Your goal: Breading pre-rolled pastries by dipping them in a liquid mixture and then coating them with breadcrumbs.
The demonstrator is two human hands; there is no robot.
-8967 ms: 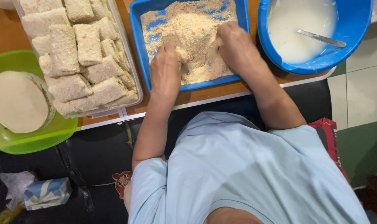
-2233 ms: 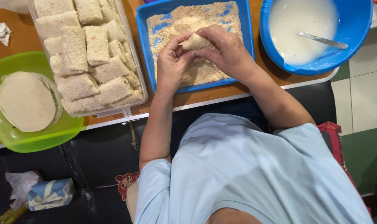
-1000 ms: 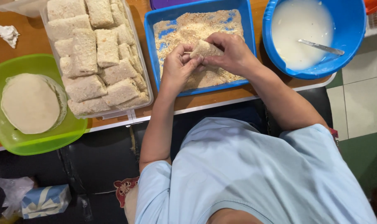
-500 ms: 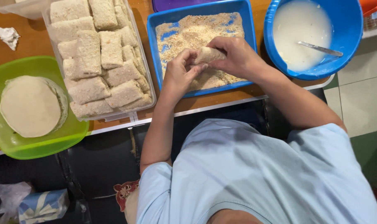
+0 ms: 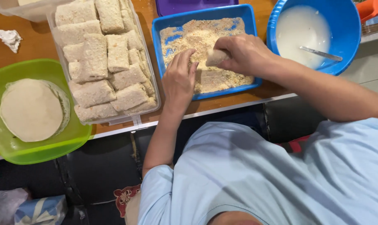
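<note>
1. Breading looked well along: a clear plastic box [image 5: 145,89] already held many crumbed rolls.
2. Right hand [image 5: 245,54] gripped a pale roll [image 5: 216,57] over the blue crumb tray [image 5: 249,18].
3. Left hand [image 5: 180,79] lay open beside it, holding nothing; round pale wrappers [image 5: 31,109] remained unfilled.

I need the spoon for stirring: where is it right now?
In the head view the metal spoon lies in the white batter inside the blue bowl, at the table's right end, just right of the blue crumb tray.

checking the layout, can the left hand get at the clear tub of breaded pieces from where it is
Probably yes: the left hand is open over the blue crumb tray, and the clear tub sits right beside it, uncovered, with nothing between.
</note>
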